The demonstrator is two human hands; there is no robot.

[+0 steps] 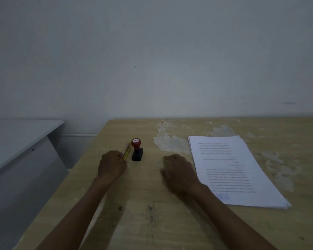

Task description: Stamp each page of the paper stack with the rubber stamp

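Item 1. Rubber stamp (137, 149): red round knob, black rectangular base; upright on the worktop (152, 222), left of centre. Untouched by either hand. Just beyond and to the right of the left hand; well apart from the right hand, ahead of it and to its left.

Item 2. Paper stack (238, 170): white printed sheets, flat on the right part of the worktop, long side running away at a slant. Faint blue mark near the lower left corner of the top page. Left edge just beside the right hand and wrist; contact not discernible.

Item 3. Left hand (111, 166): palm down on the worktop, fingers curled under. Fingertips at the near end of a yellow and pink pencil-like bundle (126, 153); actual grip not discernible.

Item 4. Right hand (179, 173): palm down on the worktop, fingers loosely curled, nothing held. Between stamp and stack, nearer the stack.

Item 5. Bundle: thin, lying flat, pointing away, just beside the stamp on its left.

Item 6. Worktop: pale wood-grain laminate, surface peeled in light patches toward the far side and right, dark smudges near the front.

Item 7. Grey cabinet (22, 159): left of the worktop, apart from it.

Item 8. Plain pale wall (152, 60): behind everything.
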